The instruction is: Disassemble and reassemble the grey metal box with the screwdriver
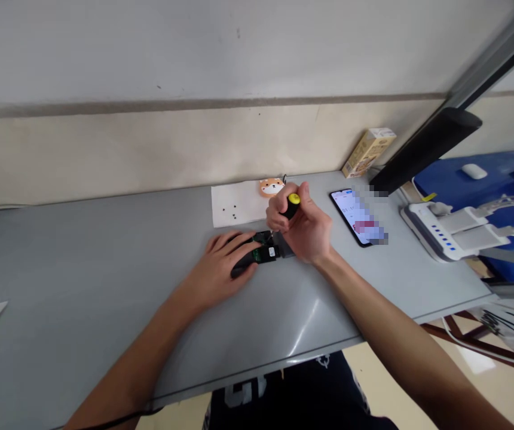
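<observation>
Grey table [104, 286], and the right hand [304, 230] grips a yellow-capped screwdriver [292, 206]; left hand [221, 266] pins the black device [263, 252], phone [356, 216] at 2 o'clock!

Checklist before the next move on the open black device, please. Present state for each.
1. Device steadied: ok. The left hand holds the open black device on the table.
2. Driver in hand: ok. The right hand grips the screwdriver, yellow end up.
3. Tip seated: cannot tell. The contact point is too small to read.
4. Small parts corralled: ok. The small dark pieces lie on the white sheet.
5. Phone out of the way: ok. The phone lies apart from both hands.
6. Board undamaged: cannot tell. Fingers cover part, and detail is too fine.
</observation>
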A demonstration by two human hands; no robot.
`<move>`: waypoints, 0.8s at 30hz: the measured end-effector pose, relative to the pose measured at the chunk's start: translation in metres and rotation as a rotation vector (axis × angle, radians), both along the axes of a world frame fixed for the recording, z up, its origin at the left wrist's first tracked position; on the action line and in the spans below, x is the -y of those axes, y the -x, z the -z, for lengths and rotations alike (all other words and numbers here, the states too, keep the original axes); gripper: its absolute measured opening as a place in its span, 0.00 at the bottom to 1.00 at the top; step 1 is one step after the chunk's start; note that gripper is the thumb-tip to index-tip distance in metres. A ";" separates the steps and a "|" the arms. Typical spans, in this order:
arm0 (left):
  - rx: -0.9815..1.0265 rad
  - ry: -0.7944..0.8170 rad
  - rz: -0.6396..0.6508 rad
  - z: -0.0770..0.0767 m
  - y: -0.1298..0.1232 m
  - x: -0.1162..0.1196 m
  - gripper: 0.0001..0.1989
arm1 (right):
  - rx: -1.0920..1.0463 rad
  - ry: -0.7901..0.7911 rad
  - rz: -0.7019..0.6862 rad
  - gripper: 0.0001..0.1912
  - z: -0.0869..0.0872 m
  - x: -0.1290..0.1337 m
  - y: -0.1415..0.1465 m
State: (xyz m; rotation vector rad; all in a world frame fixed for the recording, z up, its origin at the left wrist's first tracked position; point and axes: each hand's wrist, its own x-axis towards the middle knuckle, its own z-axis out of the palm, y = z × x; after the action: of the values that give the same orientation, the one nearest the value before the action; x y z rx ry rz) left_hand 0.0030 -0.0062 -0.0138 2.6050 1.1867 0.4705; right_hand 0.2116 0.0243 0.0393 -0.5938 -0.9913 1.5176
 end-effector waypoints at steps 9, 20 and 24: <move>0.008 0.022 -0.013 0.000 0.000 0.000 0.20 | 0.007 0.003 0.012 0.27 0.000 -0.001 0.001; 0.006 0.011 0.007 -0.001 0.001 0.000 0.19 | 0.016 0.030 0.030 0.27 0.000 0.000 -0.001; -0.001 -0.002 0.013 -0.001 0.000 -0.001 0.18 | 0.025 0.011 0.038 0.27 0.000 0.000 -0.001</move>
State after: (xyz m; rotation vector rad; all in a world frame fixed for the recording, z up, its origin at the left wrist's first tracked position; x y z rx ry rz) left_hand 0.0026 -0.0053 -0.0129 2.6135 1.1689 0.4680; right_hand 0.2126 0.0242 0.0397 -0.6373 -0.9865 1.4860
